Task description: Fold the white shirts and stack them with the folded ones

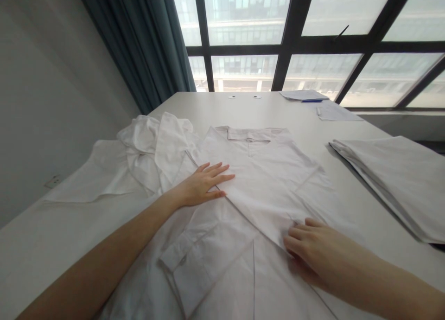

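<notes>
A white shirt [257, 174] lies spread on the table with its collar [248, 134] toward the window. My left hand [200, 186] rests flat on the shirt's left part, fingers spread, holding nothing. One sleeve is folded across the body, and its buttoned cuff [181, 252] points to the lower left. On the lower right of the shirt, my right hand [309, 246] has its fingers curled closed on the fabric. The thumb side of that hand is partly hidden and slightly blurred.
A crumpled pile of white cloth [149, 148] lies left of the shirt on the white table [205, 107]. Folded white cloth [399, 176] sits on something dark at the right. Papers [302, 95] and a blue pen [312, 100] are at the far edge, by the window.
</notes>
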Demonstrator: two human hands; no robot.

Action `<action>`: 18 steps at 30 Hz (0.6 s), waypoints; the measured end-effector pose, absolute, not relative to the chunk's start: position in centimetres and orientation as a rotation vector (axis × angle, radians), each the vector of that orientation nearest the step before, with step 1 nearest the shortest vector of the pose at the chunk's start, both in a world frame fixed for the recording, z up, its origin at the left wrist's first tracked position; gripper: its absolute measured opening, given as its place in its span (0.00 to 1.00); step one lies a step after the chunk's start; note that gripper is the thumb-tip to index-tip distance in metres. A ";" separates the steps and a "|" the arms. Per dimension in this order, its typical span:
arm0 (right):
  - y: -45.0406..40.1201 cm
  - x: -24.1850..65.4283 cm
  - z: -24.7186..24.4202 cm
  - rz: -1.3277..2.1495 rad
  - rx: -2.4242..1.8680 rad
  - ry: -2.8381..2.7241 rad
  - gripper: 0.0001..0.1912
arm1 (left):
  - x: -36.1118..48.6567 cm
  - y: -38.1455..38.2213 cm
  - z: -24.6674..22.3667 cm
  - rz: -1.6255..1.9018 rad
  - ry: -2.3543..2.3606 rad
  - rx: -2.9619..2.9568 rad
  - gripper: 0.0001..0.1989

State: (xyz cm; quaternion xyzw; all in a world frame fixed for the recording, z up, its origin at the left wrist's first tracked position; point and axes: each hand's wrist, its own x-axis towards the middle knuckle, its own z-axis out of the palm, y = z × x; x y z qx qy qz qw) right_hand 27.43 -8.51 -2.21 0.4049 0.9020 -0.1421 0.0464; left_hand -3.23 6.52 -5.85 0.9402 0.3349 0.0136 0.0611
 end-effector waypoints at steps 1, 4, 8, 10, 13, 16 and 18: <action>-8.5 27.5 -2.3 -0.444 1.229 2.767 0.07 | -3.3 6.5 -5.8 0.034 1.013 2.847 0.30; -8.4 27.6 -2.3 -0.469 1.199 2.776 0.07 | -3.2 6.5 -5.8 0.026 1.028 2.845 0.31; -8.5 27.4 -2.0 -0.561 1.177 2.762 0.07 | -2.9 6.3 -5.8 0.031 1.124 2.802 0.26; -8.6 27.5 -1.9 -0.618 1.158 2.752 0.07 | -2.8 6.2 -5.9 0.032 1.162 2.797 0.25; -8.3 27.6 -1.8 -0.627 1.132 2.737 0.11 | -2.7 6.1 -5.9 0.027 1.173 2.817 0.25; -7.3 27.4 -2.0 -0.534 1.181 2.808 0.13 | -2.6 6.0 -5.8 0.009 1.181 2.837 0.26; -6.2 27.2 -2.5 -0.420 1.251 2.922 0.11 | -2.5 5.8 -5.8 -0.008 1.210 2.846 0.28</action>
